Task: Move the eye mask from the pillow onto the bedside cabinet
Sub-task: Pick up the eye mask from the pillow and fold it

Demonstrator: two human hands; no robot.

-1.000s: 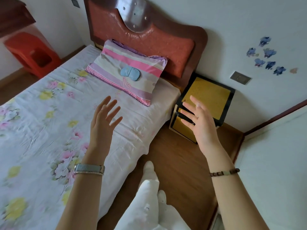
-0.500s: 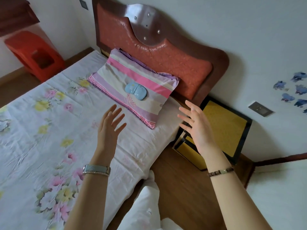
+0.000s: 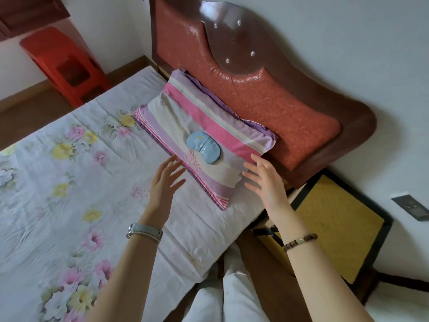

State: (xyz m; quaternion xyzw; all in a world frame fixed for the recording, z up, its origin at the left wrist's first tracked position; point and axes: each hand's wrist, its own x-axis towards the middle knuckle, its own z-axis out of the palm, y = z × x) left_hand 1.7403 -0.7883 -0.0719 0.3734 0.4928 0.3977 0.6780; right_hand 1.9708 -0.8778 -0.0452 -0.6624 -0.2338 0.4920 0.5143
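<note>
The eye mask (image 3: pixel 203 147), pale blue with small markings too blurred to read, lies flat near the middle of the striped pillow (image 3: pixel 197 126), touched by neither hand. At the far left an orange plastic stool (image 3: pixel 67 66) stands on the floor against the wall, beyond the bed. The floral bedsheet (image 3: pixel 69 182) covers the mattress across the left half of the view. Above it the left hand (image 3: pixel 166 182), a silver watch (image 3: pixel 145 231) on its wrist, hovers with fingers spread and empty, its fingertips just short of the pillow's near edge. The pillow rests against the padded reddish headboard (image 3: pixel 267 96). The right hand (image 3: pixel 267 182), with a beaded bracelet (image 3: pixel 299 241) on its wrist, is likewise spread wide and holds nothing; it hangs over the pillow's right end, near the mask but apart from it. To the right, beside the bed and against the wall, stands the bedside cabinet (image 3: pixel 336 224), its yellow top framed in black. A dark wall socket (image 3: pixel 412 208) sits at the right edge.
</note>
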